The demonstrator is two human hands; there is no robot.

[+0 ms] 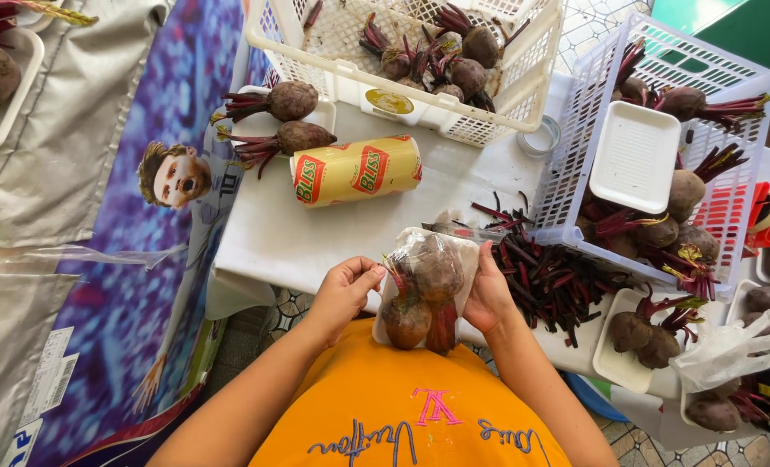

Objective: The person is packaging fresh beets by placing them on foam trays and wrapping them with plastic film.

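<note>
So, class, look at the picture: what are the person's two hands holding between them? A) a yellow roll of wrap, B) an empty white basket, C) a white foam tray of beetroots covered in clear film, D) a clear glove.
C: the left hand and right hand grip the film-wrapped tray of beetroots on either side.

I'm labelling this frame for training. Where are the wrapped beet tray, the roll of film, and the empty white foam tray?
wrapped beet tray (421, 294), head view, on the wrapped beets.
roll of film (356, 169), head view, mid-barrel.
empty white foam tray (635, 156), head view, tray centre.
</note>
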